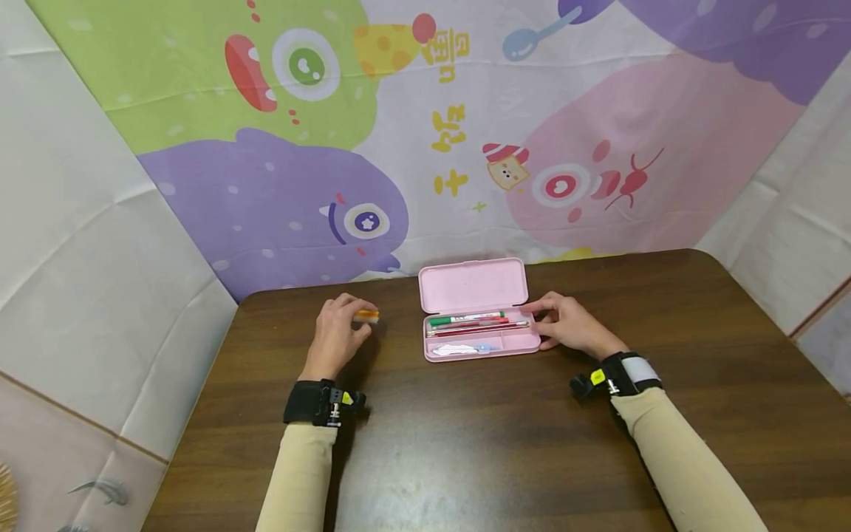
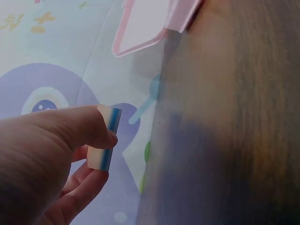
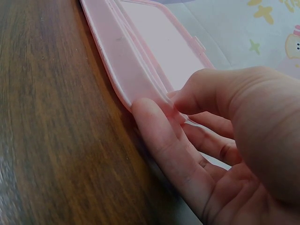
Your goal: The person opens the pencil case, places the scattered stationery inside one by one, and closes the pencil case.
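A pink pencil case [image 1: 482,356] lies on the table with its lid [image 1: 473,286] raised at the back. Its rear compartment holds a green marker [image 1: 440,321] and several red pens or pencils [image 1: 479,329]. A white and light-blue item [image 1: 462,349] lies in the front compartment. My right hand [image 1: 568,325] grips the case's right end; the right wrist view shows thumb and fingers [image 3: 157,126] at that corner. Left of the case, my left hand [image 1: 335,336] pinches a small eraser [image 2: 104,138], orange and white in the head view, with a blue stripe in the left wrist view.
The brown wooden table [image 1: 452,443] carries the case. A cloth printed with cartoon monsters [image 1: 452,148] hangs right behind the table's back edge. Pale panels [image 1: 100,222] stand at the left and right sides.
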Available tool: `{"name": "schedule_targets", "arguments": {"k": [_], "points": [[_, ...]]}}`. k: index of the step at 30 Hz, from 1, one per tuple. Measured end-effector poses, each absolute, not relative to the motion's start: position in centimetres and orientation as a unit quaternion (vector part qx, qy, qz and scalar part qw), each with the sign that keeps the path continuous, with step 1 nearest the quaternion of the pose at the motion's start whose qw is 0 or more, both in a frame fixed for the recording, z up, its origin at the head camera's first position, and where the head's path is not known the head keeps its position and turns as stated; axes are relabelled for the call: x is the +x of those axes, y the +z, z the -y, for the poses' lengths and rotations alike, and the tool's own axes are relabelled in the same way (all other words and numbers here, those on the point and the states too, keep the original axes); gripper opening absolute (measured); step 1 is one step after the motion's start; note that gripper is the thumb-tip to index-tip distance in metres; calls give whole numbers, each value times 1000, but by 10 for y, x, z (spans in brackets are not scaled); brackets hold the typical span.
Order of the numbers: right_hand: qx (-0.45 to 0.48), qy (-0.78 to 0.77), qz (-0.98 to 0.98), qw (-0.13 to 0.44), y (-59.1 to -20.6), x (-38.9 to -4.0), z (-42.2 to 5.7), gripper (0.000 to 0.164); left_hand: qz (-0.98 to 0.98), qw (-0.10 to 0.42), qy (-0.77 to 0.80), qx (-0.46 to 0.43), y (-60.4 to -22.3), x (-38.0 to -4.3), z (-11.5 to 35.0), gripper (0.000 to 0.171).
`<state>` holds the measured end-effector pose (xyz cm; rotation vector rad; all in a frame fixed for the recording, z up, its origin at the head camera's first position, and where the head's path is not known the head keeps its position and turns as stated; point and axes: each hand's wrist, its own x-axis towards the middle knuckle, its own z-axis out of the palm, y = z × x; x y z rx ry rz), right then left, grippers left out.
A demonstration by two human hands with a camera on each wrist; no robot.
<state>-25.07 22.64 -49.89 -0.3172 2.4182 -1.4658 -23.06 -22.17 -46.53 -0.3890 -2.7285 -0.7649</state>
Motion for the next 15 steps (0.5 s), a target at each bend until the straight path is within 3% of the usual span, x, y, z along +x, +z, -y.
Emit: {"name": "schedule_targets", "arguments": {"k": [15], "points": [[-109, -505, -843, 146, -501, -252, -229, 44, 922, 197, -284, -171, -457, -233, 214, 21]]}}
